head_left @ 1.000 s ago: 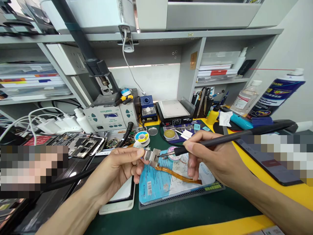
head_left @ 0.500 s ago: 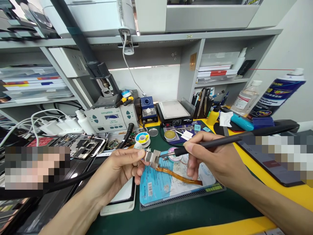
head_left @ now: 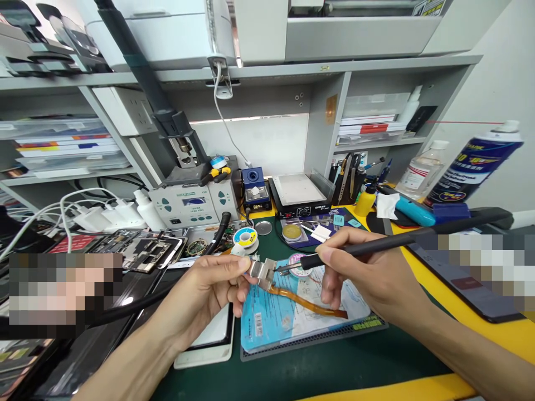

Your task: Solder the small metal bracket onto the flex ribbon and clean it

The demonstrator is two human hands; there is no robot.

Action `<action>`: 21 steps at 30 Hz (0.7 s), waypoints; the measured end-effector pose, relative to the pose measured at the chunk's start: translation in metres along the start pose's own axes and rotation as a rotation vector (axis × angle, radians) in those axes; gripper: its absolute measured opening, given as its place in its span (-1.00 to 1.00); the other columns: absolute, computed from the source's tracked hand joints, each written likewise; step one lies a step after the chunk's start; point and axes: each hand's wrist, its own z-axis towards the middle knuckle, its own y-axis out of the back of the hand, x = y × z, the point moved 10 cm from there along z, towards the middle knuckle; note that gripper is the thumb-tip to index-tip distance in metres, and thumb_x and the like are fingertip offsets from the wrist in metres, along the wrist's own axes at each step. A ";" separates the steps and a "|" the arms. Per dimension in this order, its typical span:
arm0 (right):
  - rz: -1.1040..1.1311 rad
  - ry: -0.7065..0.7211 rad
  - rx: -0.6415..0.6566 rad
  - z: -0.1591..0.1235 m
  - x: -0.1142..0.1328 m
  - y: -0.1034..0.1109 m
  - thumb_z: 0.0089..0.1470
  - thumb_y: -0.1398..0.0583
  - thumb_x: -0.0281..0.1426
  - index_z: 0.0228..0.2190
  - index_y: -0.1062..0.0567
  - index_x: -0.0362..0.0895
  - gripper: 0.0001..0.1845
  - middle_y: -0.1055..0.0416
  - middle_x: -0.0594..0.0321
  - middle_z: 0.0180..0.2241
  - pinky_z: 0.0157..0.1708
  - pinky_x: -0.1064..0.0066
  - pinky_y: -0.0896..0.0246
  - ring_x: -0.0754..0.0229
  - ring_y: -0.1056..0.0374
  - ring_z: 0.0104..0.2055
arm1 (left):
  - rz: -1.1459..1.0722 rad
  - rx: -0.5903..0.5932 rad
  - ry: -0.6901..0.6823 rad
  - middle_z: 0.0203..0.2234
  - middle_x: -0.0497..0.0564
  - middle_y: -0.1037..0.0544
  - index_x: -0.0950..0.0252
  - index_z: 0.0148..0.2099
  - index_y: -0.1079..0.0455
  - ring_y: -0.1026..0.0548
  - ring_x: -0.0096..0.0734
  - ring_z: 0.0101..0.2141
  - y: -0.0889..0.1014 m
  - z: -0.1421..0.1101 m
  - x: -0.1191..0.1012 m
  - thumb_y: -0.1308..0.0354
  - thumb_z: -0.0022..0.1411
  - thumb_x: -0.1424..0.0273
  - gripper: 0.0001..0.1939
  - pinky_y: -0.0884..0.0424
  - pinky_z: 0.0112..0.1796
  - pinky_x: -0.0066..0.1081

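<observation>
The metal part [head_left: 264,273] is small, silvery and shiny, with a stepped, notched outline. It lies in the left hand [head_left: 221,281], thumb and fingers pinched together on its 9 o'clock end. From its lower edge a ribbon [head_left: 309,304], glossy amber-brown with a darker tip, snakes out toward 4 o'clock over a blue-and-white pack [head_left: 271,329] on the table [head_left: 334,370].

The right hand [head_left: 363,267] is closed like a pen grip around one soldering iron [head_left: 376,244], its tip arriving from 3 o'clock at the part's edge; I cannot tell whether they touch.

Counting around the part: one metal part, one ribbon, one pack; two spools, a yellow-and-blue one [head_left: 246,238] at 11 o'clock and a pink-and-white one [head_left: 298,260] near 2 o'clock; one amber-filled pot [head_left: 292,231] at 1 o'clock; one heating plate [head_left: 298,188] beyond it. Toward 2 o'clock stand one yellow bottle [head_left: 365,201], one clear bottle [head_left: 421,171] and one spray can [head_left: 472,164].
</observation>
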 end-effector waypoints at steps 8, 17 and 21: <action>0.008 -0.015 0.009 -0.002 0.000 -0.003 0.06 -0.36 -0.24 -0.48 -0.50 -0.12 -0.75 -0.48 0.28 -0.69 -0.69 0.45 -0.40 0.17 -0.45 -0.67 | 0.005 0.011 0.009 -0.65 0.00 -0.43 0.48 -0.40 -0.58 -0.35 -0.57 -0.63 -0.001 0.001 0.000 -0.34 0.19 0.35 -0.75 -0.44 -0.62 -0.58; 0.165 0.073 0.022 -0.002 0.009 0.004 0.12 -0.34 -0.29 -0.46 -0.50 -0.13 -0.79 -0.46 0.30 -0.68 -0.70 0.42 -0.39 0.15 -0.45 -0.67 | -0.287 0.040 0.145 -0.58 0.01 -0.42 0.47 -0.41 -0.48 -0.37 -0.55 -0.66 -0.008 0.000 0.007 -0.17 0.29 0.48 -0.77 -0.44 -0.72 -0.56; 0.157 0.166 0.038 -0.004 0.018 0.010 0.16 -0.32 -0.33 -0.40 -0.55 -0.12 -0.86 -0.48 0.30 -0.64 -0.66 0.46 -0.39 0.19 -0.46 -0.64 | -0.442 0.127 0.303 -0.62 -0.03 -0.29 0.47 -0.49 -0.39 -0.28 -0.60 -0.72 -0.023 -0.005 0.012 0.14 0.44 0.42 -0.52 -0.36 -0.78 -0.61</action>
